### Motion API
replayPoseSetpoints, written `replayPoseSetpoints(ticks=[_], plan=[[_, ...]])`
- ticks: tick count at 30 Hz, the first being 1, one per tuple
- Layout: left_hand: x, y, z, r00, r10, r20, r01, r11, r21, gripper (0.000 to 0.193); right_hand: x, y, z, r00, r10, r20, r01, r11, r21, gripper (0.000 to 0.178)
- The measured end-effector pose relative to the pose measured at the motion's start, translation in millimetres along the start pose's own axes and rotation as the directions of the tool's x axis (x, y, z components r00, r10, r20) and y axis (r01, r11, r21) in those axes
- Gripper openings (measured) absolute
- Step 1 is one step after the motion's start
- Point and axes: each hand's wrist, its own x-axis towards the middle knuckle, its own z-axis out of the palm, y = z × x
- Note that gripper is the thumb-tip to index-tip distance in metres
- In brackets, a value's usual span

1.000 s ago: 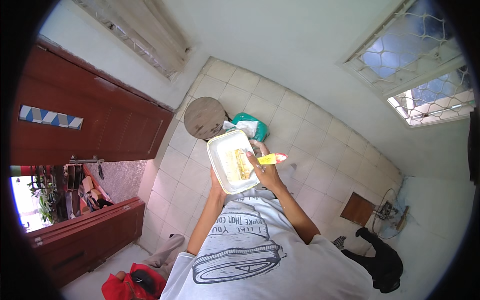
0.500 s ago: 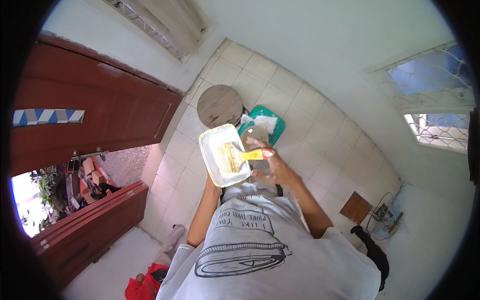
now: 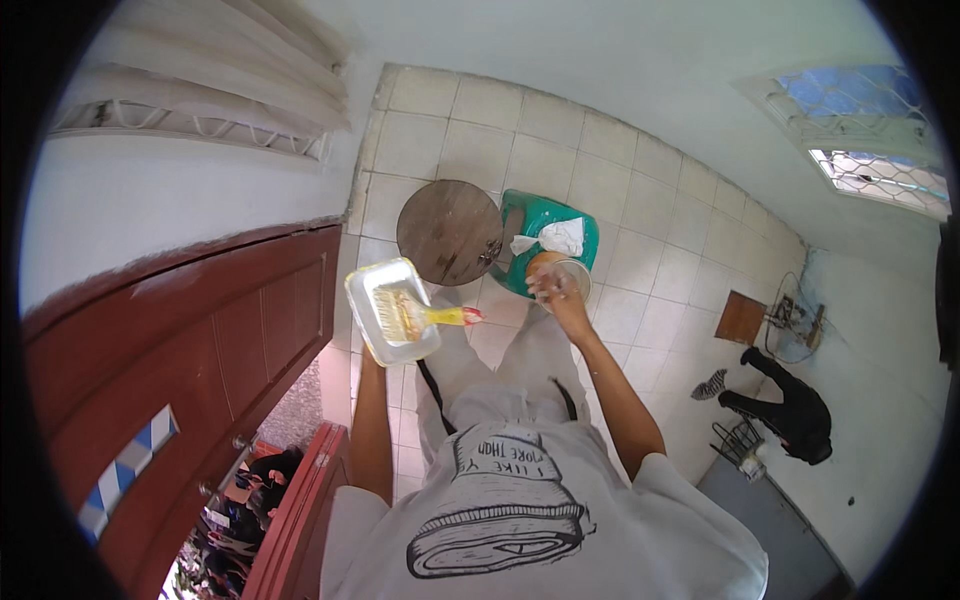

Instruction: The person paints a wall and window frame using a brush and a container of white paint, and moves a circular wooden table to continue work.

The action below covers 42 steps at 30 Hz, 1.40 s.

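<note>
A shallow white rectangular tub with a yellowish rim sits in my left hand, whose fingers are hidden underneath it. A wide paintbrush with a yellow handle and red tip lies across the tub. Its pale bristles rest inside, and the handle sticks out over the right side. My right hand reaches over the near-left rim of a round pail, fingers apart and slightly blurred. Whether they touch the rim is unclear. Behind the pail, a crumpled white bag lies on a green plastic stool.
A round brown stool stands left of the green one on the tiled floor. To the left is a red-brown door with an opening beside it. At the right, a person in dark clothing is near a black rack.
My right hand has moved away from the brush handle to the pail. The tub and brush have shifted left. My view has turned, and the person in red at lower left is out of sight.
</note>
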Motion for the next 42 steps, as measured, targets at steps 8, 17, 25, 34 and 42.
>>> replayPoseSetpoints(ticks=[8,17,25,34,42], plan=[[78.8,79.9,-90.9,1.000,-0.003,-0.009,0.003,1.000,0.001,0.065,81.6,99.4,68.3,0.985,0.112,0.133,-0.079,0.969,-0.233,0.025],[172.4,56.0,-183.3,0.958,-0.108,0.267,0.141,0.984,-0.110,0.067,258.0,174.8,53.4,0.988,-0.095,0.124,0.154,0.740,-0.654,0.023],[216.6,34.1,-238.3,0.976,-0.106,0.188,0.135,0.980,-0.149,0.060,325.2,195.4,57.9,0.978,-0.206,-0.013,0.119,0.614,-0.780,0.049],[225.6,28.8,-312.0,0.989,-0.146,0.008,0.145,0.980,-0.137,0.060,354.9,214.8,61.0,0.987,0.158,-0.033,-0.143,0.766,-0.627,0.070],[227.5,3.3,-376.0,0.994,-0.100,-0.034,0.096,0.990,-0.106,0.062,352.9,216.2,79.1,0.985,0.146,-0.090,-0.171,0.823,-0.542,0.082]])
